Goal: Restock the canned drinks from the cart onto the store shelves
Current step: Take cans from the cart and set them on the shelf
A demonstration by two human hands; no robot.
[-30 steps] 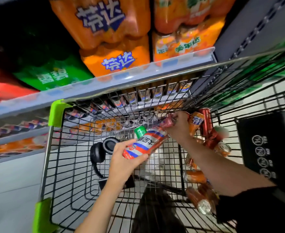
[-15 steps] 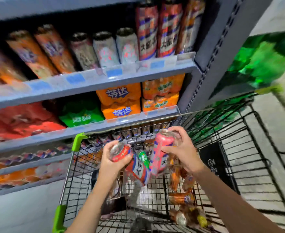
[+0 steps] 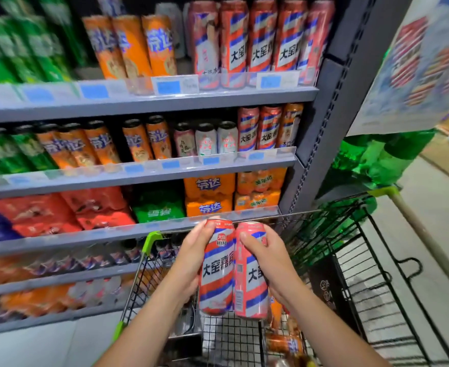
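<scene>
Both arms raised forward; left hand (image 3: 191, 256) and right hand (image 3: 267, 263) each curled round upright can, side by side.

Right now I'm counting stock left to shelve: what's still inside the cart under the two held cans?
Inside the cart, below the two held cans, a few orange cans lie on the wire floor. The cans and both forearms cover much of the basket, so a full count isn't possible.
</scene>
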